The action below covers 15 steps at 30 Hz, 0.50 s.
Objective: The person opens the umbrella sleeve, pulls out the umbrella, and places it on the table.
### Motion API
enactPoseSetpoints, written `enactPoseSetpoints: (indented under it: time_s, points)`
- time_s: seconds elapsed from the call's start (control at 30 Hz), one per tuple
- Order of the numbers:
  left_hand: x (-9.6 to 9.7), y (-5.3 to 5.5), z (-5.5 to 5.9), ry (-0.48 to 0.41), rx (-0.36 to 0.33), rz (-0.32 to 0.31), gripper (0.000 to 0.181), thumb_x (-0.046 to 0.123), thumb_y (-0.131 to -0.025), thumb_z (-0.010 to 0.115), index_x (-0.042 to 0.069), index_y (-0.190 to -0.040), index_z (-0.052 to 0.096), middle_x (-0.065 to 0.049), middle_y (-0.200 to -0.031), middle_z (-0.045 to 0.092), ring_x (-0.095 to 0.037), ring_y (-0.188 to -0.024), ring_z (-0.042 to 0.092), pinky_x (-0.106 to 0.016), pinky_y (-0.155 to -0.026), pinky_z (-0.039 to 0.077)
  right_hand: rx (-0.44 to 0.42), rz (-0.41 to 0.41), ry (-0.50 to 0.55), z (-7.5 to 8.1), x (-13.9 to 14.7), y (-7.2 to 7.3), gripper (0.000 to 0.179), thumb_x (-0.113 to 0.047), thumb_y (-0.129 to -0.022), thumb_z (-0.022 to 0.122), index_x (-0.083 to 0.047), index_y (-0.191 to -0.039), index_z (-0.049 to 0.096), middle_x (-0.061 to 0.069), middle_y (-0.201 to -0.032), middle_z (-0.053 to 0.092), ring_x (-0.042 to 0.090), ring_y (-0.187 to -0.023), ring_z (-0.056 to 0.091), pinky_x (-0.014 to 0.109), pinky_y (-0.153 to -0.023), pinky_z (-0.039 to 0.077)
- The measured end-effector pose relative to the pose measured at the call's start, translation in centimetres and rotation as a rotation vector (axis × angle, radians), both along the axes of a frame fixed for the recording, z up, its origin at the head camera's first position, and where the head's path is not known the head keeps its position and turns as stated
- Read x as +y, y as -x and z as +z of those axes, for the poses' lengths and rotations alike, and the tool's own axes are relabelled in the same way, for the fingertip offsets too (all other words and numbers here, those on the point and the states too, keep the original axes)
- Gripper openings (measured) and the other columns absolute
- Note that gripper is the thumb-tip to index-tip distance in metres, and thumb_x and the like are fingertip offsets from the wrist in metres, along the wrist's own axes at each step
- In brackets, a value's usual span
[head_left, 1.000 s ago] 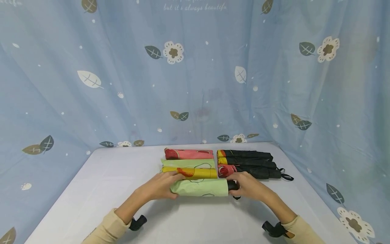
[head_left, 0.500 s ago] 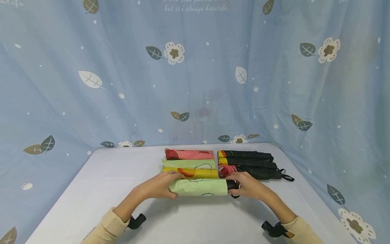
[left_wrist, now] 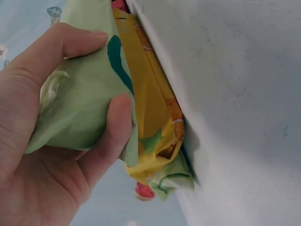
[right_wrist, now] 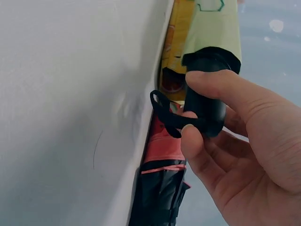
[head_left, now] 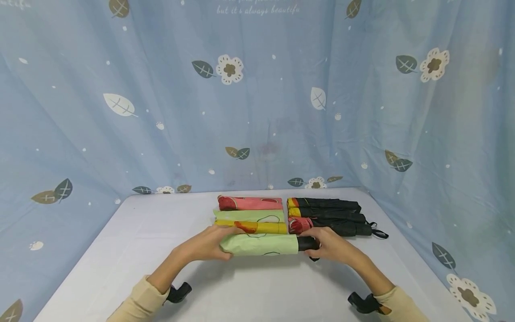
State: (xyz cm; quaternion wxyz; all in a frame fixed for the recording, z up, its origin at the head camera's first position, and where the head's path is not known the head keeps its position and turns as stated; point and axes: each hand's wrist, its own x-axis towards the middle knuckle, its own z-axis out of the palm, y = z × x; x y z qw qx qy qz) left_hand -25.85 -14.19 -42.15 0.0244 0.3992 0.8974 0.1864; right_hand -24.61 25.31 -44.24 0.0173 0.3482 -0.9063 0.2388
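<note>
A folded umbrella in a pale green sleeve lies crosswise between both hands, above the white table, with a shadow under it. My left hand grips the sleeve's left end; in the left wrist view its thumb and fingers pinch the green cloth. My right hand holds the black handle that sticks out of the sleeve's right end. In the right wrist view a black wrist loop hangs from the handle. Just behind lies a yellow sleeve.
Behind the hands, a second green sleeve and a pink sleeve lie in a column. To their right lie several black folded umbrellas with yellow or red ends. A blue curtain hangs behind the table.
My left hand has shifted slightly left with the green sleeve, and the right hand slightly right. More of the black handle shows. The umbrella sits a little higher in the head view.
</note>
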Motion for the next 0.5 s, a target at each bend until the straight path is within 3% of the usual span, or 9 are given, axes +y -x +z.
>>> enactPoseSetpoints:
  time_s: [0.13, 0.27, 0.5]
  points:
    - [0.1, 0.1, 0.1, -0.022, 0.017, 0.004, 0.06, 0.024, -0.077, 0.075, 0.029, -0.134, 0.057, 0.014, -0.124, 0.063, -0.004, -0.095, 0.054, -0.024, -0.078, 0.044, 0.044, -0.034, -0.031, -0.1, -0.4, -0.1, 0.04, -0.02, -0.081, 0.078, -0.008, -0.117, 0.069, 0.004, -0.114, 0.071, 0.015, -0.1, 0.066, 0.032, -0.08, 0.056]
    - [0.1, 0.1, 0.2, -0.031, 0.025, 0.015, 0.06, 0.024, -0.076, 0.075, 0.031, -0.133, 0.058, 0.014, -0.121, 0.064, -0.005, -0.091, 0.053, -0.024, -0.075, 0.042, 0.076, -0.066, -0.043, -0.4, -0.9, -0.3, 0.043, -0.028, -0.082, 0.079, -0.008, -0.119, 0.069, 0.005, -0.115, 0.07, 0.021, -0.103, 0.067, 0.038, -0.082, 0.057]
    - [0.2, 0.1, 0.0, -0.025, 0.012, 0.01, 0.06, 0.023, -0.076, 0.075, 0.029, -0.133, 0.057, 0.012, -0.123, 0.063, -0.006, -0.093, 0.053, -0.024, -0.076, 0.042, 0.118, -0.054, -0.037, -0.7, -1.1, -0.4, 0.05, -0.04, -0.085, 0.074, -0.007, -0.122, 0.069, 0.005, -0.113, 0.07, 0.017, -0.096, 0.067, 0.032, -0.077, 0.056]
